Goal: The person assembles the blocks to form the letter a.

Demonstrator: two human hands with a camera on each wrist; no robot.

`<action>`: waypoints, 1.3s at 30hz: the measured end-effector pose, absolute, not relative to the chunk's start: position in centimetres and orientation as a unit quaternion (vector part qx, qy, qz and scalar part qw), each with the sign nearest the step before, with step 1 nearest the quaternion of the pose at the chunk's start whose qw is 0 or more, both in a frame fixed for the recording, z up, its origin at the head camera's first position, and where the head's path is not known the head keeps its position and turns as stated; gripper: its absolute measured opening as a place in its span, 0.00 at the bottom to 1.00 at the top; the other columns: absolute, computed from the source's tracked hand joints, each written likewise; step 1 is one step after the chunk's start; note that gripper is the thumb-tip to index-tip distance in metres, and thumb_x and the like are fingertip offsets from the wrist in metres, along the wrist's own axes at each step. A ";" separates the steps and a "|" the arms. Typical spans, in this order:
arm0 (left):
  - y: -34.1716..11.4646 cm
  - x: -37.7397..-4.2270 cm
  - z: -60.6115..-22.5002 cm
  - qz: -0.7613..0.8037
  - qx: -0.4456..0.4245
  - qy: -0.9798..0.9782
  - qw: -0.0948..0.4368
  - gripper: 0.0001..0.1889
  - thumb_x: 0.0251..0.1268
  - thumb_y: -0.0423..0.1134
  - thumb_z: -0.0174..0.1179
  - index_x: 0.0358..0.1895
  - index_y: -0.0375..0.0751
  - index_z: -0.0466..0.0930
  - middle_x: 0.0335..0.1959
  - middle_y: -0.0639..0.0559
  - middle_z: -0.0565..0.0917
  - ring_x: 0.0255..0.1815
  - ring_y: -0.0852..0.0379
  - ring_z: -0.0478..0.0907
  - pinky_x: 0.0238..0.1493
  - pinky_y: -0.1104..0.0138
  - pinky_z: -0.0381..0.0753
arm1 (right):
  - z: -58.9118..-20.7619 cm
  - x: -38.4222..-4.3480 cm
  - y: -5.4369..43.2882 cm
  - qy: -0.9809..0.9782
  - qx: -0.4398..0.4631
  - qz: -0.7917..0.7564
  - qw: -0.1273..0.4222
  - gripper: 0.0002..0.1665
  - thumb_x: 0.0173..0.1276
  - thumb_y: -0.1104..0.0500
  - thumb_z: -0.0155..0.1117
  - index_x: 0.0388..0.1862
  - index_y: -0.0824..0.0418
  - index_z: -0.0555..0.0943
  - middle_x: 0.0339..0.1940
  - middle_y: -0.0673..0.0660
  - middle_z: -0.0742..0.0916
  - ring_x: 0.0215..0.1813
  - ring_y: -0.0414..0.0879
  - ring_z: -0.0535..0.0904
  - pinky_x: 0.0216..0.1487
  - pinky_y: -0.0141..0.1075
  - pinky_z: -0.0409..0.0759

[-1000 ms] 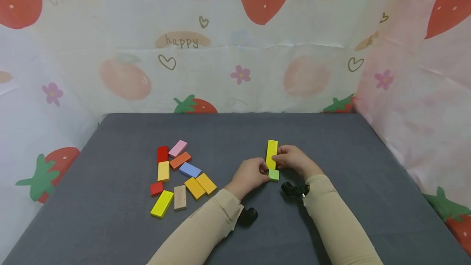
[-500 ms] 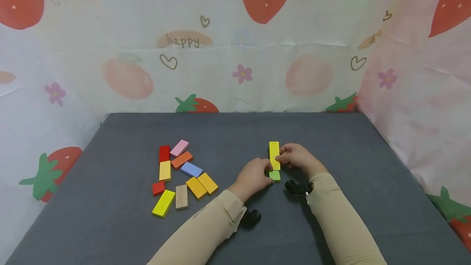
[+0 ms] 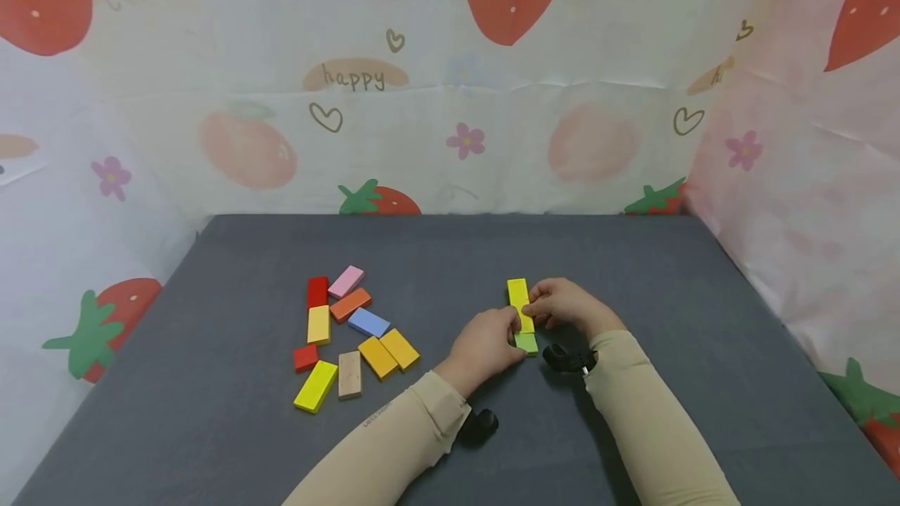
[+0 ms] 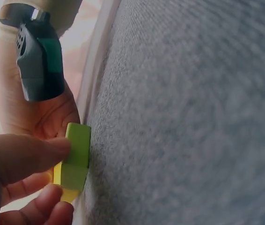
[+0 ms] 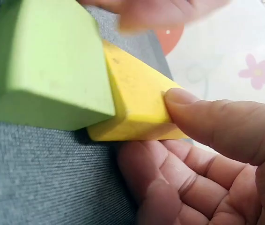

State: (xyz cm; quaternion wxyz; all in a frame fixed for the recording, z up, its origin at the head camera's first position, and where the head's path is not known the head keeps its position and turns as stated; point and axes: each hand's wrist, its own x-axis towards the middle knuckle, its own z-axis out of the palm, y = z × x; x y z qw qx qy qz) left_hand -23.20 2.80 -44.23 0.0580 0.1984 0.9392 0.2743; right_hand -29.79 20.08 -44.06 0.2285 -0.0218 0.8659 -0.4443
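Where the two hands meet, the green block (image 3: 527,345) sits on the cloth (image 3: 633,272), seemingly touching the long yellow block (image 3: 517,292) just beyond it. Left hand (image 3: 481,343), just left of green block: thumb on it, fingers curled, apparently a pinch. Right hand (image 3: 568,305), beyond and right of green block: thumb and curled fingers gripping the long yellow block. Handling, as judged: painted wood, light, stiff, not fragile, perhaps slick on flat faces; best held by opposite sides, fingertips clear of the joint. Green block squat, crisp-edged; long yellow block a slim bar, faintly scuffed. Cloth dark grey, ribbed. Well left of green block: loose flat oblongs (image 3: 369,322), plus a wood-toned piece (image 3: 349,375). Far beyond green block: creased strawberry-print backdrop (image 3: 513,155).
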 end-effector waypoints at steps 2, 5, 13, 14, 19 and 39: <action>2.9 -23.1 -44.2 0.276 0.202 0.938 0.056 0.16 0.49 0.44 0.68 0.41 0.47 0.75 0.23 0.59 0.71 0.23 0.62 0.68 0.24 0.71 0.68 | -44.0 -29.7 20.0 0.869 -0.026 -0.438 0.230 0.10 0.59 0.58 0.64 0.32 0.63 0.76 0.29 0.56 0.82 0.31 0.47 0.78 0.31 0.37 0.74; 3.0 -23.1 -44.2 0.276 0.204 0.937 0.059 0.20 0.49 0.44 0.68 0.47 0.47 0.75 0.24 0.59 0.71 0.24 0.62 0.68 0.25 0.72 0.68 | -43.7 -29.6 19.9 0.872 -0.021 -0.430 0.234 0.10 0.59 0.58 0.65 0.30 0.63 0.76 0.28 0.56 0.82 0.30 0.47 0.77 0.29 0.36 0.73; 3.0 -23.2 -44.4 0.292 0.193 0.934 0.073 0.21 0.49 0.44 0.68 0.47 0.45 0.74 0.24 0.58 0.72 0.23 0.62 0.69 0.25 0.72 0.68 | -43.2 -29.5 19.8 0.876 -0.005 -0.410 0.255 0.10 0.59 0.56 0.65 0.29 0.63 0.77 0.28 0.56 0.82 0.30 0.47 0.77 0.29 0.36 0.73; 3.0 -23.2 -44.4 0.293 0.193 0.933 0.074 0.21 0.49 0.44 0.69 0.47 0.45 0.74 0.24 0.58 0.72 0.24 0.62 0.69 0.26 0.72 0.68 | -43.2 -29.5 19.8 0.876 -0.006 -0.408 0.255 0.10 0.59 0.56 0.65 0.29 0.63 0.77 0.28 0.56 0.82 0.30 0.47 0.77 0.30 0.36 0.73; 2.9 -23.3 -44.4 0.300 0.192 0.931 0.083 0.22 0.49 0.45 0.69 0.47 0.45 0.74 0.25 0.58 0.73 0.25 0.63 0.69 0.27 0.72 0.69 | -43.4 -29.5 19.9 0.868 -0.002 -0.420 0.264 0.09 0.58 0.59 0.66 0.28 0.64 0.77 0.25 0.56 0.82 0.27 0.47 0.78 0.33 0.37 0.78; 2.8 -24.1 -44.3 0.319 0.180 0.925 0.099 0.23 0.45 0.45 0.71 0.46 0.47 0.74 0.27 0.57 0.73 0.27 0.60 0.70 0.29 0.71 0.70 | -44.0 -29.6 20.3 0.833 0.008 -0.471 0.289 0.10 0.59 0.58 0.65 0.25 0.64 0.77 0.21 0.55 0.81 0.22 0.44 0.78 0.30 0.35 0.79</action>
